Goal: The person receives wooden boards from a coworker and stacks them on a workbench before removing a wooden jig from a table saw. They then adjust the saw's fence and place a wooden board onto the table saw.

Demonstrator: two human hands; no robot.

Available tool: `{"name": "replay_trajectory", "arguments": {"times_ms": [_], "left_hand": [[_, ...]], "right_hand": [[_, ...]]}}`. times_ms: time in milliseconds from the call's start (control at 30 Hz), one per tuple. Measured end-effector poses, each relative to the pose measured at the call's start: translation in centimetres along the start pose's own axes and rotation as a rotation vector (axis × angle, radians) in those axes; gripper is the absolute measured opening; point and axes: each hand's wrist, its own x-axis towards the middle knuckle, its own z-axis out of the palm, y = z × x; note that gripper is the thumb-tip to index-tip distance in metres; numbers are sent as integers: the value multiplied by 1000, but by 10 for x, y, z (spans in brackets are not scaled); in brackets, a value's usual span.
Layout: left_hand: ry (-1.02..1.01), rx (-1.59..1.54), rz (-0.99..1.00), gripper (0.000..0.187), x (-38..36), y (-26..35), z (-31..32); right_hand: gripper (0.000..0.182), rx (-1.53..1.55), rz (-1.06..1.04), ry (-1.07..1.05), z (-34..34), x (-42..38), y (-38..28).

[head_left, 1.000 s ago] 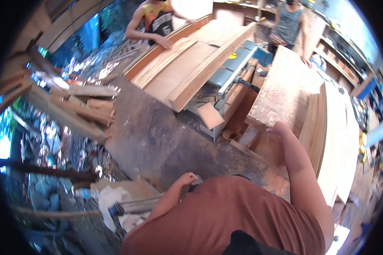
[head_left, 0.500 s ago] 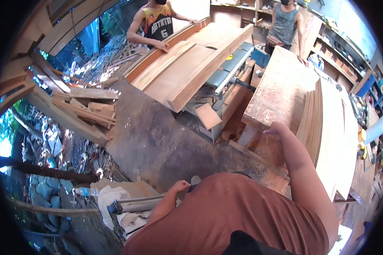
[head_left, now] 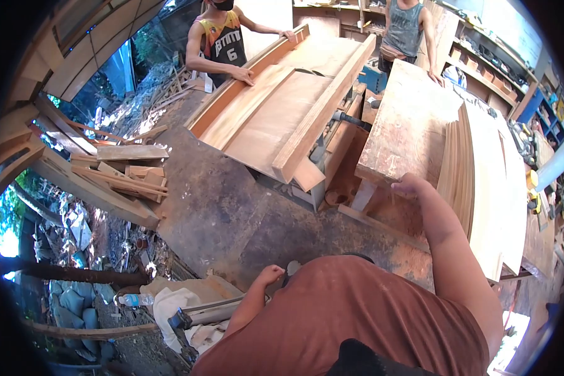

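My right hand [head_left: 409,183] has its fingers curled at the near edge of a thick wooden board [head_left: 401,128], which lies flat at bench height. Low in front of my brown shirt, my left hand [head_left: 271,274] is closed, with nothing visible in it. A small grey disc-shaped thing [head_left: 292,267] shows just beside it. Ahead, a wide wooden panel [head_left: 272,116] lies on a machine table, with a thick wooden beam [head_left: 326,109] along its right side. A co-worker's hand [head_left: 243,76] rests at the panel's far left side.
Long thin strips [head_left: 457,169] are stacked right of the thick board. Scrap wood [head_left: 131,169] is piled at left on the floor. Another person [head_left: 404,28] stands at the back right, a hand on the thick board. A water bottle [head_left: 135,300] lies low at left.
The panel and beam have shifted right and nearer, covering the blue-grey machine top seen before. The co-worker at left leans with them. My right hand stays at the thick board's edge.
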Motion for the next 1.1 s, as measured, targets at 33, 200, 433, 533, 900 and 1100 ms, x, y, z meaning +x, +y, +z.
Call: {"name": "replay_trajectory", "arguments": {"times_ms": [33,200,433,533,900,1100], "left_hand": [[2,-1,-11,31,0,0,-1],[-20,28,3,29,-1,-6,-3],[-26,14,-35,29,-6,2,0],[-13,-15,-36,27,-4,4,3],[-13,34,7,25,10,-13,13],[7,55,-21,26,14,4,12]], "right_hand": [[65,0,1,0,-5,-4,-1],[60,1,190,212,-14,-11,20],[58,-134,262,53,-15,-26,10],[57,-119,149,39,-16,-28,18],[43,26,107,-11,-12,-37,35],[44,-56,122,-103,-21,-33,26]]}}
